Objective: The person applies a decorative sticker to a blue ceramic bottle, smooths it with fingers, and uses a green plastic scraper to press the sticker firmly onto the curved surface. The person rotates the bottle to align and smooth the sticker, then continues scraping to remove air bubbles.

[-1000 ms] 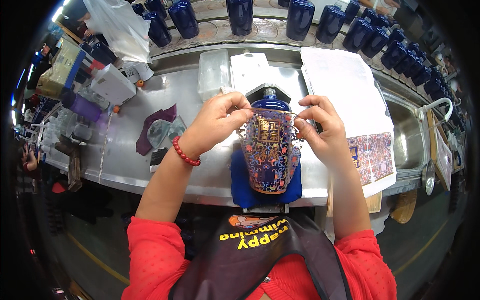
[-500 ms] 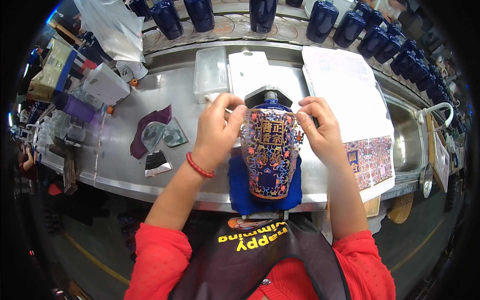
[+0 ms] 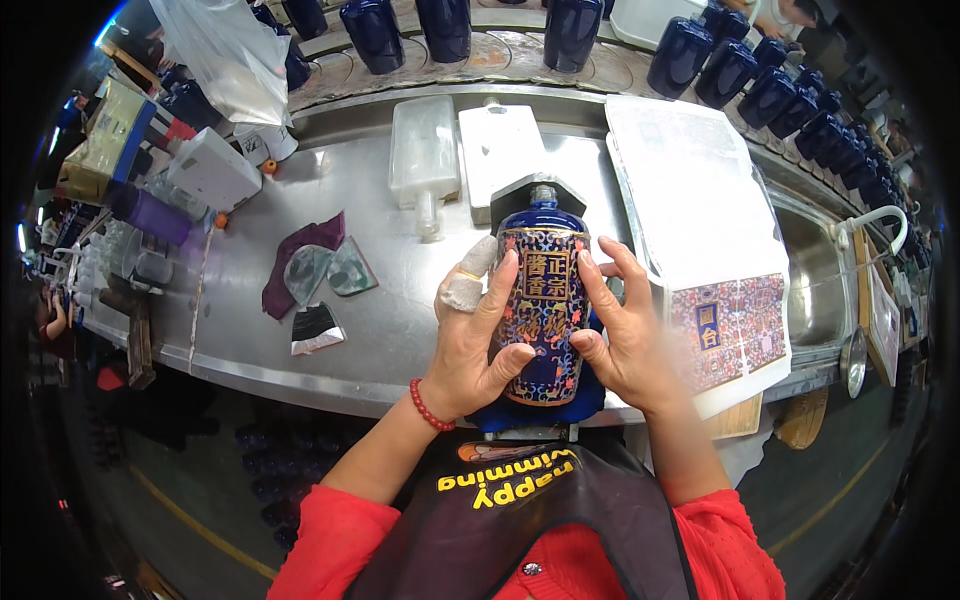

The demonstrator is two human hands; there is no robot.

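In front of me a dark blue glass bottle (image 3: 540, 219) lies on its back, its neck pointing away. A colourful floral label (image 3: 547, 340) with dark panels covers its front. My left hand (image 3: 465, 350) rests along the label's left side, fingers stretched and thumb apart; grey-white covers wrap some of its fingers. Along the right side lies my right hand (image 3: 628, 345), fingers spread, thumb on the label. Neither hand is wrapped round the bottle. A blue cloth (image 3: 580, 413) shows under the bottle, and a grey angular holder (image 3: 510, 193) sits behind its shoulders.
A sheet of matching labels (image 3: 728, 330) lies at right beside white paper (image 3: 690, 190) and a sink (image 3: 815, 290). Behind stand a clear plastic container (image 3: 422, 150) and a white box (image 3: 497, 145). Blue bottles (image 3: 445, 30) line a curved conveyor. Purple cloth (image 3: 300, 260) lies left.
Both hands have come down from the label's upper corners to its sides. The label now lies close against the bottle instead of standing out at its edges. Bottles on the conveyor have shifted right.
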